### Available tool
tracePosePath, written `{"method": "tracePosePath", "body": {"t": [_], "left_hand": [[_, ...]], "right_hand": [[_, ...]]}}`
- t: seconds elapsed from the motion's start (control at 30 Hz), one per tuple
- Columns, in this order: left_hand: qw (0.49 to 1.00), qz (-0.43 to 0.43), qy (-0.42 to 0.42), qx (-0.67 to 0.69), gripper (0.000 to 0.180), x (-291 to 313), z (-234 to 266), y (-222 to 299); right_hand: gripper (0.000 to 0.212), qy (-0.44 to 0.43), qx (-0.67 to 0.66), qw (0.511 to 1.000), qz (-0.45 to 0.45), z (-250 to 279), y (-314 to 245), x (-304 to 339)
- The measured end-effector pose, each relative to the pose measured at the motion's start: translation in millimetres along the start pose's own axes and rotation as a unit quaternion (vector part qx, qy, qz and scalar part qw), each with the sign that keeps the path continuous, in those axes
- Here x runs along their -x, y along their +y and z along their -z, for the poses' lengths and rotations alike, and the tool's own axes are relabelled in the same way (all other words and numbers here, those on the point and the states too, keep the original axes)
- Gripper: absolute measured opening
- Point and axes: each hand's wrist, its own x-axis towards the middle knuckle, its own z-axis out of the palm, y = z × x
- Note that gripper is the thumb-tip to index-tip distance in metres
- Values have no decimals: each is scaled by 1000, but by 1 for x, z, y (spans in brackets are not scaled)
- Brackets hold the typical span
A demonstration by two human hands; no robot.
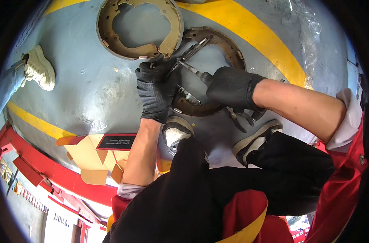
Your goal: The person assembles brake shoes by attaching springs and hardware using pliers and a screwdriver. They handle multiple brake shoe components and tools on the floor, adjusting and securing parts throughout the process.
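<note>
Both my hands wear black gloves. My left hand (pixel 156 89) is closed round the near end of a metal rod with a coil spring (pixel 189 52). The rod's far end reaches a brown brake shoe (pixel 229 44) lying on the floor. My right hand (pixel 232 87) grips a tool with a slim metal shaft (pixel 190 69) and a dark handle, which looks like a screwdriver. Its tip meets the rod beside my left fingers; the exact contact is too small to tell. A curved lower brake shoe (pixel 196 109) lies under and between my hands, partly covered.
A pair of tan brake shoes (pixel 104 30) lies in a ring at the far side. Black-handled pliers (pixel 238 120) rest near my shoes. An open cardboard box (pixel 85 156) stands left of my left forearm. Another person's foot (pixel 40 68) is at far left. Clear plastic (pixel 310 36) lies at far right.
</note>
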Motion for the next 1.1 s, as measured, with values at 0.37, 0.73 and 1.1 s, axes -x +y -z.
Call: {"method": "tracePosePath", "body": {"t": [0.37,0.73,1.1], "left_hand": [[998,11,-14,-61,32,1,3,13],[998,-10,-9,-61,32,-1,-2,11],[1000,-2,-1,-6,32,-3,-2,12]], "right_hand": [[21,142,-206,956,-154,-41,-12,12],[26,198,-272,913,-229,-81,-20,12],[32,-17,18,995,-95,0,-12,2]]}}
